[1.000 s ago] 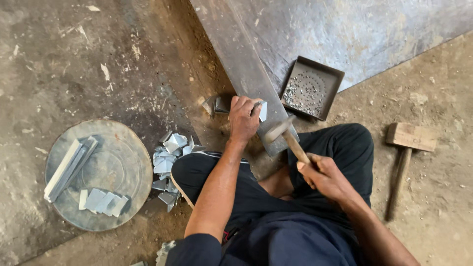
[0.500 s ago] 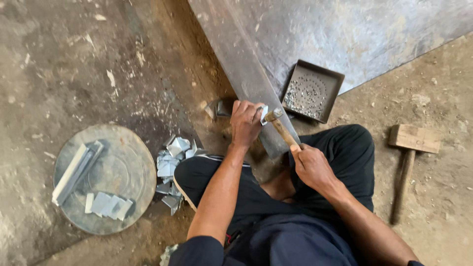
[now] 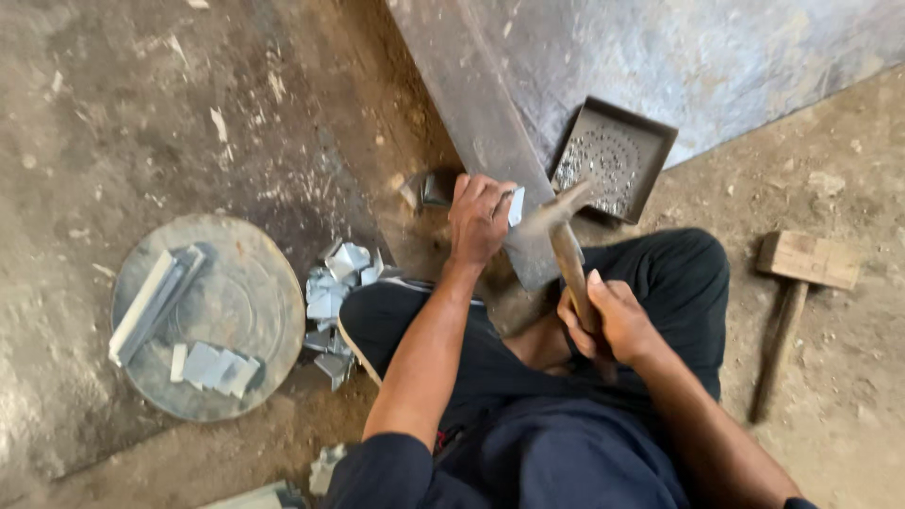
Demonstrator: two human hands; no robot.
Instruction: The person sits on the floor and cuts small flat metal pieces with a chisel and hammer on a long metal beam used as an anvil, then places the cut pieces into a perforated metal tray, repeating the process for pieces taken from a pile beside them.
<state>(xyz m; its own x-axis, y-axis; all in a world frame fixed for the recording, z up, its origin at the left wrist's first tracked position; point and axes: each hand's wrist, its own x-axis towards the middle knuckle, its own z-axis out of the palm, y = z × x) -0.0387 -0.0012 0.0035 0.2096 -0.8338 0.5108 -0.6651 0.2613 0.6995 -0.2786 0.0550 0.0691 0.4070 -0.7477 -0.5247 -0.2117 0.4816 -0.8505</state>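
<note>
Here a small pale metal piece (image 3: 516, 206) is pinned on the long steel bar (image 3: 476, 113) by the left hand (image 3: 479, 220), fingers closed over it. The hammer (image 3: 566, 247) is gripped by the right hand (image 3: 611, 320), its handle running from five o'clock up to eleven, its blurred head just beside the piece, toward three o'clock.

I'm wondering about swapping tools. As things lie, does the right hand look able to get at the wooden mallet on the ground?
Probably yes: the wooden mallet lies on bare dirt beside the right knee, nothing between. But the right hand holds a hammer and must free itself first.
</note>
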